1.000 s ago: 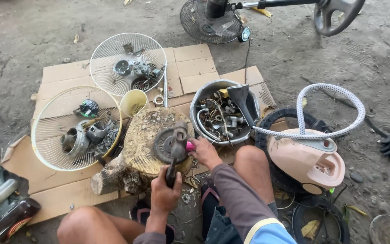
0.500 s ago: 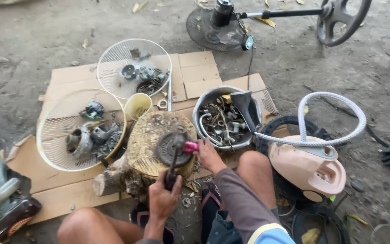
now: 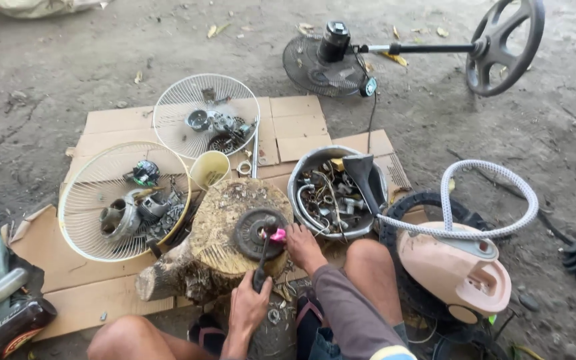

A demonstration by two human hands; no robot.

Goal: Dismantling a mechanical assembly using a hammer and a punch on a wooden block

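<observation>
Head view: left hand (image 3: 248, 308) is wrapped around the dark handle of a hammer (image 3: 262, 257), whose head is over a round dark metal disc (image 3: 256, 233) lying flat on a tree-stump block (image 3: 225, 243). Right hand (image 3: 303, 245) has its fingers pinched on a small pink piece (image 3: 278, 235) at the disc's right edge, touching it. Risks, as I judge them: the fingertips sit right beside the strike zone, so an off-line blow lands on them; the disc isn't clamped, only resting on uneven wood, so it can skid or flip off toward the knees; the pink piece looks like plastic and could shatter and throw chips, and both hands are bare. The metal bowl of scrap parts (image 3: 331, 193) and the pink vacuum cleaner (image 3: 458, 267) crowd the right side and leave little room to pull the right hand away. Loose bits around the stump base are too small to identify.
</observation>
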